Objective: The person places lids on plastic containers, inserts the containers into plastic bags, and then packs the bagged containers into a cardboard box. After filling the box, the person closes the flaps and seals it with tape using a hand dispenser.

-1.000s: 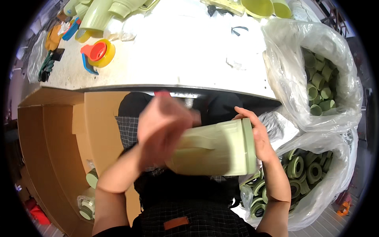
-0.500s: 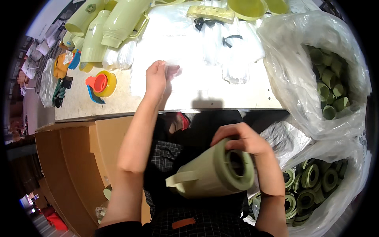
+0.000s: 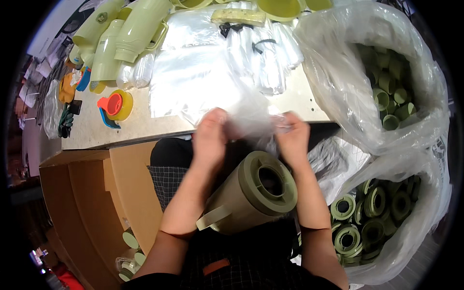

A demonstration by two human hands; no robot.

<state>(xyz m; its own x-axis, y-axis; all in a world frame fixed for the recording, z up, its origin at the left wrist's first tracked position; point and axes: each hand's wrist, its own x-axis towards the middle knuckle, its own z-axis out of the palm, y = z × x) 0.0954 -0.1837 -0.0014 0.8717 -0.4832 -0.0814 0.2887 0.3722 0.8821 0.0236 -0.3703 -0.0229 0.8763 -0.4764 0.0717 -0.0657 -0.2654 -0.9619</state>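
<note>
Out on the far left stood the carton (image 3: 87,203), flaps spread, with green discs (image 3: 129,239) down in its near corner. Above it, a dark green glove (image 3: 66,118) lay at the table's (image 3: 145,128) left end, and just along from it came a yellow roll (image 3: 127,106) with a red ring (image 3: 103,103) over it and a blue strip (image 3: 107,121) beside it. Pale green flasks (image 3: 104,58) lay slanting behind those, and then a flat, shiny stack (image 3: 174,92) of clear plastic.

And here was the action! The left hand (image 3: 210,137) had its fingers closed on one side of a clear bag (image 3: 249,113), a blur of film over the table's front edge. Below, between the forearms, the jug (image 3: 227,193) lay tilted in the lap, handle at lower left, its ringed end facing up and right; neither hand was on it. Across the bag, the right hand (image 3: 294,142) gripped the other side, fingertips too blurred to pick out.

On to the right: a crumpled grey sheet (image 3: 331,157), then two plastic sacks, the upper sack (image 3: 333,92) full of green cups (image 3: 386,82), the lower sack (image 3: 386,263) of green rings (image 3: 343,216).
</note>
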